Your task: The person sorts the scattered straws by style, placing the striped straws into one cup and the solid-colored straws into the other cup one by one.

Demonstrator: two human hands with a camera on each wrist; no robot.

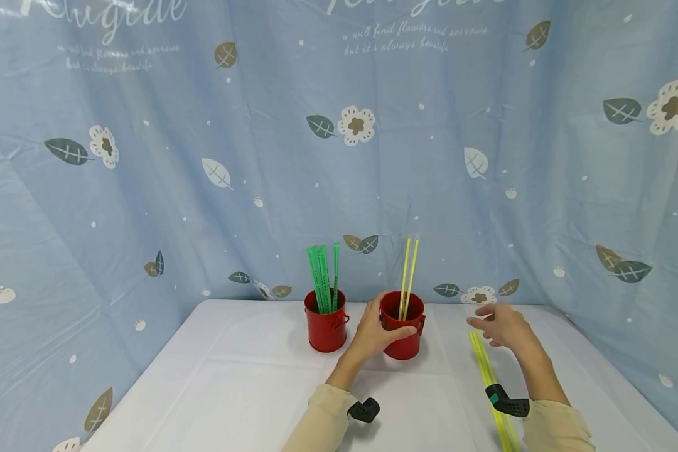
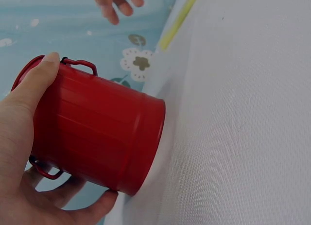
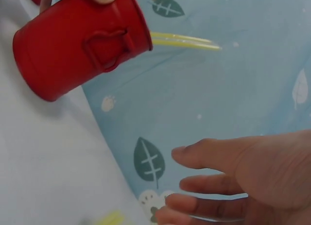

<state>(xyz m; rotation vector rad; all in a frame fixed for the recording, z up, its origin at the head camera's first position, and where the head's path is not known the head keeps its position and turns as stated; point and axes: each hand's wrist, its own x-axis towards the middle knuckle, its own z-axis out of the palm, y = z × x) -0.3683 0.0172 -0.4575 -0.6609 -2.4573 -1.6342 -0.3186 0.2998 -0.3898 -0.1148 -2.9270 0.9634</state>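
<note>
My left hand (image 1: 375,328) grips a red metal bucket (image 1: 402,342) around its side, thumb near the rim, as the left wrist view also shows. Two thin yellow straws (image 1: 409,270) in clear wrappers stand up out of this bucket. Over the table's right part, my right hand (image 1: 503,323) hovers with relaxed fingers and holds nothing. Below it lie several more yellow straws (image 1: 488,373) in a bundle. In the right wrist view the right hand (image 3: 233,181) is apart from the bucket (image 3: 82,45).
A second red bucket (image 1: 326,329) with several green straws (image 1: 324,276) in it stands left of the held one. Blue patterned curtain (image 1: 271,157) hangs behind the white table (image 1: 231,376). Each wrist wears a black device (image 1: 364,410).
</note>
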